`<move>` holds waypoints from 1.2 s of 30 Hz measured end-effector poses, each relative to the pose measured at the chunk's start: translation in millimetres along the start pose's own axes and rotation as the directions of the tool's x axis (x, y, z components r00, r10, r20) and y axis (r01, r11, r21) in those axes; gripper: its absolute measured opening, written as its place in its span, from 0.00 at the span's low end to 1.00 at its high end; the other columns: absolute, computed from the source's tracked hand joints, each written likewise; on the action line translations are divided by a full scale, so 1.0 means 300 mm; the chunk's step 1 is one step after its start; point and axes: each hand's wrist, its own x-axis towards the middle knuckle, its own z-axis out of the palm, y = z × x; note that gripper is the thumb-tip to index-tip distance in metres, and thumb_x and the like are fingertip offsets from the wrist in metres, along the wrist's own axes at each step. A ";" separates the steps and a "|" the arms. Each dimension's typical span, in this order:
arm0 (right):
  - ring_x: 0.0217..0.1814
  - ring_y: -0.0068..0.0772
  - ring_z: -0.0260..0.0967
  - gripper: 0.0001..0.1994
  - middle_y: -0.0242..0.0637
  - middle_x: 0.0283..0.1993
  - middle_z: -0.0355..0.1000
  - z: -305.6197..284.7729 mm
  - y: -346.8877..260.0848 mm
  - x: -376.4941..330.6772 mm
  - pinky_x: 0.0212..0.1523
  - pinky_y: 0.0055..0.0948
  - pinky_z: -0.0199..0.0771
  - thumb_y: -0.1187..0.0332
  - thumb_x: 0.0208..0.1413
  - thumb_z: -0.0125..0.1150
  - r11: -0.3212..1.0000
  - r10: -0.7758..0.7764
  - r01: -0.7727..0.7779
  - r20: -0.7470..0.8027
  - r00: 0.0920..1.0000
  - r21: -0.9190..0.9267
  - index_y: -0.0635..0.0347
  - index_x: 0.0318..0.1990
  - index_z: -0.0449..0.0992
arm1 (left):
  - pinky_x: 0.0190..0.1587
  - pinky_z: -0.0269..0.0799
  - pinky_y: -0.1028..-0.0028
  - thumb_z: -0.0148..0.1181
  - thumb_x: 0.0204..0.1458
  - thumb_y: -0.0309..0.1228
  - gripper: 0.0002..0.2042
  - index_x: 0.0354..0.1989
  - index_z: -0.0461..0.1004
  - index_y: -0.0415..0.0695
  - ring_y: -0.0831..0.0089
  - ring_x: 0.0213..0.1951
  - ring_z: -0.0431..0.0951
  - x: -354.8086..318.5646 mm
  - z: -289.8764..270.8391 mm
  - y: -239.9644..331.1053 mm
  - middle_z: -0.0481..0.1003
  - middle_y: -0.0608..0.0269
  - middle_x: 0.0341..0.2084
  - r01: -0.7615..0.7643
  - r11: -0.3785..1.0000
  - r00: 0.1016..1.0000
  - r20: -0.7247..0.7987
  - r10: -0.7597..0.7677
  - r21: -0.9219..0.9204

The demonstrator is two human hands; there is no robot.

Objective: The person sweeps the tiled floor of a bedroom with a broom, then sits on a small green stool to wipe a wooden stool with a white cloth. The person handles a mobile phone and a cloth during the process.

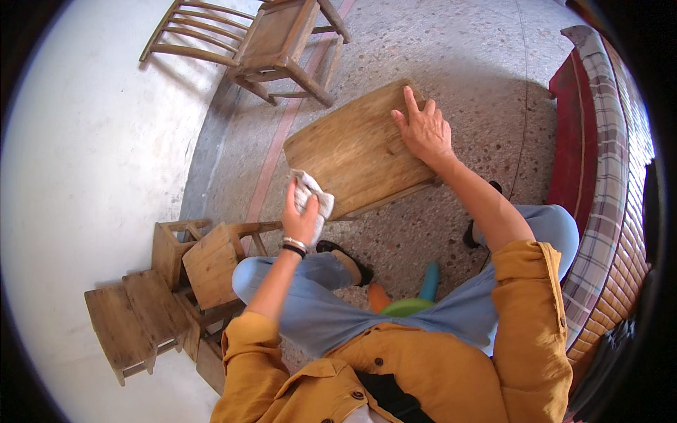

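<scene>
In front of my knees is a small wooden stool [352, 148] with a worn, light brown top. My left hand [300, 220] grips a crumpled white cloth [310, 194] at the near left corner of that top. On the far right part of the seat lies my right hand [426, 130], its fingers stretched out and apart, holding nothing. The stool's legs are mostly hidden beneath its top.
Several wooden stools [151, 303] stand clustered by the white wall at left. A wooden chair [271, 42] is at the far left. At right is a bed-like seat [599, 127] with a checked cover. Under me shows a green plastic stool [407, 307].
</scene>
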 end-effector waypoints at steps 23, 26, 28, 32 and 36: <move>0.44 0.53 0.66 0.30 0.54 0.45 0.63 0.003 -0.006 0.004 0.41 0.44 0.71 0.45 0.58 0.42 0.999 0.000 0.000 -0.005 1.000 0.036 0.46 0.65 0.52 | 0.53 0.63 0.72 0.56 0.50 0.31 0.28 0.60 0.58 0.38 0.67 0.52 0.69 0.001 0.022 -0.016 0.69 0.49 0.52 -0.021 0.998 0.996 -0.092 0.016 -0.054; 0.45 0.53 0.66 0.30 0.54 0.45 0.63 0.004 -0.008 0.005 0.41 0.45 0.70 0.44 0.58 0.40 0.999 0.007 -0.007 0.018 1.000 0.038 0.46 0.65 0.51 | 0.54 0.62 0.71 0.57 0.49 0.34 0.28 0.59 0.60 0.37 0.66 0.53 0.68 0.170 0.006 0.006 0.69 0.49 0.51 0.019 1.000 0.998 -0.067 -0.019 0.009; 0.45 0.54 0.67 0.30 0.54 0.45 0.63 0.000 -0.018 0.007 0.41 0.45 0.70 0.44 0.58 0.40 0.999 -0.004 0.003 0.019 1.000 0.038 0.46 0.65 0.52 | 0.54 0.63 0.70 0.58 0.48 0.37 0.28 0.57 0.62 0.39 0.63 0.53 0.69 0.315 -0.003 -0.065 0.69 0.48 0.51 0.010 0.997 0.996 -0.090 -0.003 0.072; 0.44 0.54 0.67 0.30 0.54 0.44 0.63 -0.004 -0.018 0.003 0.41 0.45 0.70 0.44 0.58 0.40 0.999 -0.006 0.006 -0.003 1.000 0.040 0.45 0.65 0.52 | 0.54 0.63 0.70 0.58 0.47 0.40 0.28 0.57 0.63 0.42 0.59 0.52 0.70 0.417 0.003 -0.047 0.69 0.48 0.51 0.051 0.984 0.992 -0.123 -0.030 0.169; 0.44 0.54 0.67 0.30 0.53 0.44 0.63 -0.002 -0.013 0.006 0.41 0.45 0.70 0.45 0.58 0.41 1.000 0.001 -0.001 0.002 1.000 0.022 0.45 0.65 0.51 | 0.54 0.63 0.70 0.57 0.48 0.37 0.28 0.58 0.61 0.40 0.62 0.53 0.70 0.253 0.018 -0.044 0.69 0.49 0.52 0.030 0.999 0.994 -0.104 -0.031 -0.013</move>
